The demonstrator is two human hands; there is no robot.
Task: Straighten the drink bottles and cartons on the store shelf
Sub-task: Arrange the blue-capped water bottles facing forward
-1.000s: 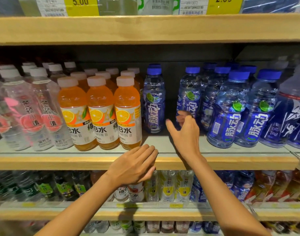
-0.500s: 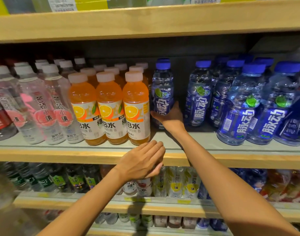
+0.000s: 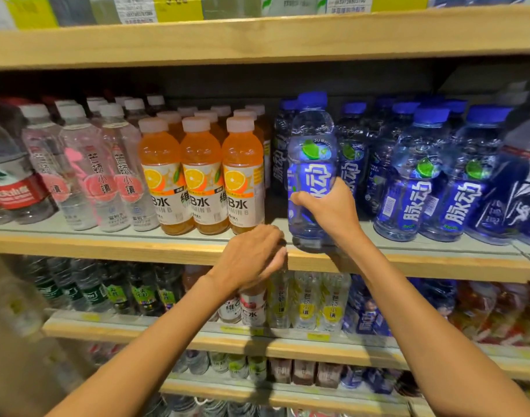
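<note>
"Two hands are at the shelf (image 3: 107,248). What has the right hand (image 3: 327,210) got?"

"It grips a blue bottle (image 3: 311,164) low on its label, thumb across the front. The bottle is upright at the shelf's front edge, just right of the orange bottles (image 3: 201,176), with a gap between."

"And the left hand (image 3: 251,257)?"

"Below the orange bottles' right end, against the shelf edge, fingers bent and blurred. Whether it grasps anything cannot be told."

"Further right of the orange bottles?"

"More blue bottles, set back."

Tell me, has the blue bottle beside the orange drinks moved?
Yes. The right hand pulled the blue bottle forward to the shelf edge, beside the orange bottles.
</note>
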